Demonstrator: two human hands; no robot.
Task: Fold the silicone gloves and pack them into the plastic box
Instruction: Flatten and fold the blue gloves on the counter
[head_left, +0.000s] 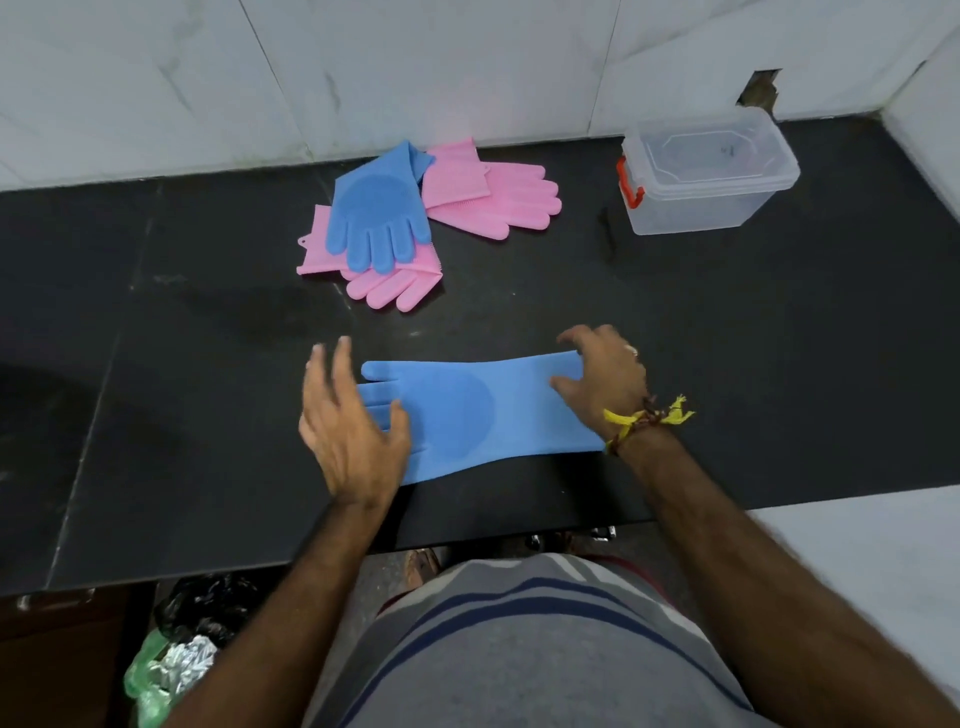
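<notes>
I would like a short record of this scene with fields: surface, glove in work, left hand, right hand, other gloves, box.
surface: dark countertop
glove in work: blue glove, flat, unfolded, fingers pointing left
left hand: left hand open, over the glove fingers
right hand: right hand open, at the cuff end
other gloves: second blue glove lying on two pink gloves, behind
box: plastic box, far right, holds no gloves

Blue silicone glove (467, 415) lay flat and unfolded near the front edge (fingers pointing left). Behind it, a second blue glove (376, 213) overlapped two pink gloves (488, 192). The clear plastic box (709, 174) stood open, far right.
</notes>
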